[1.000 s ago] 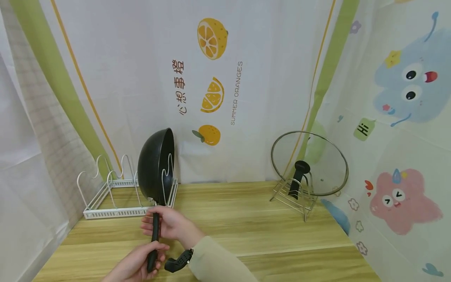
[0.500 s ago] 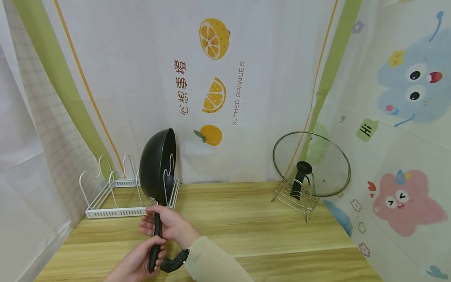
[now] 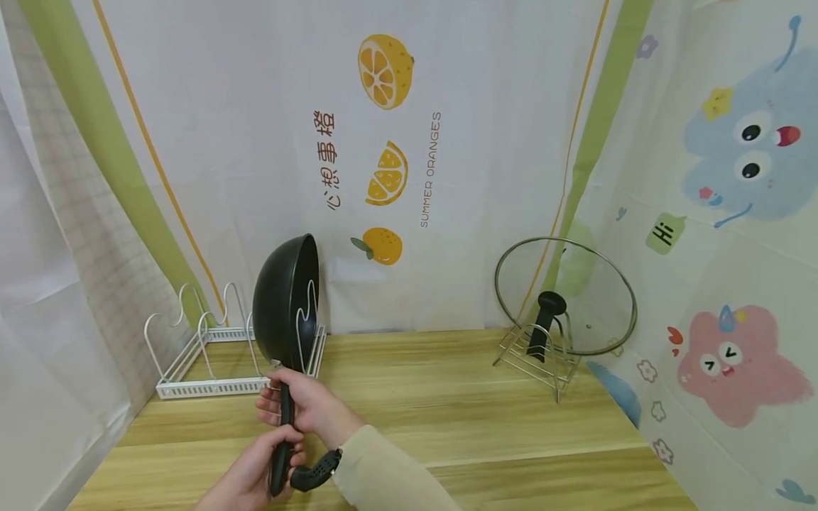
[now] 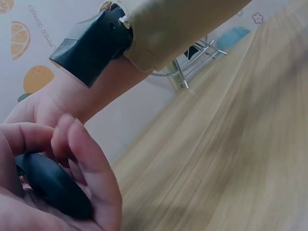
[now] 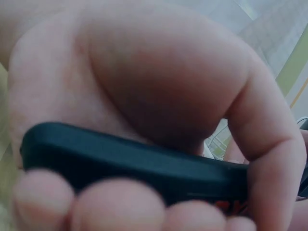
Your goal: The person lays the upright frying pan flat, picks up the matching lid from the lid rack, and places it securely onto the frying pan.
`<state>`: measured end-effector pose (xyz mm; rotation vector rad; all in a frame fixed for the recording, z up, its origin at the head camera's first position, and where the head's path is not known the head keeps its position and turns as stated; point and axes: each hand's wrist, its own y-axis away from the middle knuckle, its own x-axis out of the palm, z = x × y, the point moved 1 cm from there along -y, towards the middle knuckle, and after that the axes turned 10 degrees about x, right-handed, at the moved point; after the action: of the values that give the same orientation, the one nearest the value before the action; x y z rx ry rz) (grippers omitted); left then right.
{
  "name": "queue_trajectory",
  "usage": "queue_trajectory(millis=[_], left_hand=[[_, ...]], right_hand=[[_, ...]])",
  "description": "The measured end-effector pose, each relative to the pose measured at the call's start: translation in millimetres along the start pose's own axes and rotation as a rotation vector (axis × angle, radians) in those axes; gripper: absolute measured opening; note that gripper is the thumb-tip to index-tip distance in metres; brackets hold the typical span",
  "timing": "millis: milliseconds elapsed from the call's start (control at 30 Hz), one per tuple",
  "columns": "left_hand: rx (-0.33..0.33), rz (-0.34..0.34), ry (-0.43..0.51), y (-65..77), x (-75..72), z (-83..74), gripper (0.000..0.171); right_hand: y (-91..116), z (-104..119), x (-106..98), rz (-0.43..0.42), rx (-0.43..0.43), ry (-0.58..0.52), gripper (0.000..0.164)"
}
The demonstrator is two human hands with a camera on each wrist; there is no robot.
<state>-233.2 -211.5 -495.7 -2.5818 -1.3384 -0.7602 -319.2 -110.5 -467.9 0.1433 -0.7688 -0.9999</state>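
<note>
In the head view, a black wok (image 3: 275,305) stands on its side in the right end of a white wire rack (image 3: 211,387), its open face to the right. Its black handle (image 3: 286,408) points toward me. My right hand (image 3: 313,404) grips the handle close to the bowl, thumb on top. Just below, my left hand (image 3: 252,468) holds the handle's end. The left wrist view shows the curled left fingers (image 4: 96,178) around the rounded handle end. Close up in the right wrist view, fingers and thumb wrap the handle (image 5: 120,154), partly covering red lettering.
At the right a small metal wire stand (image 3: 543,365) holds a glass lid (image 3: 594,298) with a black handle. Several white hooped dividers (image 3: 201,341) rise from the rack left of the wok. A printed curtain (image 3: 460,213) hangs behind the wooden table (image 3: 447,411).
The left hand has shifted slightly up the handle, its thumb closer to the right hand. The wok and rack look unmoved.
</note>
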Motion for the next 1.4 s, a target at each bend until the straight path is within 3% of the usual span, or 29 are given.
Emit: queue_trajectory(millis=[233,467,767,1167,1400], left_hand=[[0.020,-0.038,-0.080,-2.4,-0.6,3.4,0.033],[0.002,-0.090,-0.092,-4.8,1.9,7.0,0.035],[0.020,-0.185,-0.197,-7.3,8.3,6.9,0.034],[0.057,-0.502,-0.370,-8.5,19.8,11.0,0.029],[0.062,-0.558,-0.403,-10.8,22.1,12.9,0.027]], right_hand=[[-3.2,-0.3,-3.0,0.008,0.005,-0.007,0.027],[-5.3,-0.5,-6.9,0.063,0.016,0.010,0.031],[-7.7,3.0,-4.6,0.130,0.058,0.069,0.044],[-11.4,3.4,-2.1,0.112,0.025,0.121,0.046],[-12.0,2.5,-2.2,0.091,-0.001,0.128,0.044]])
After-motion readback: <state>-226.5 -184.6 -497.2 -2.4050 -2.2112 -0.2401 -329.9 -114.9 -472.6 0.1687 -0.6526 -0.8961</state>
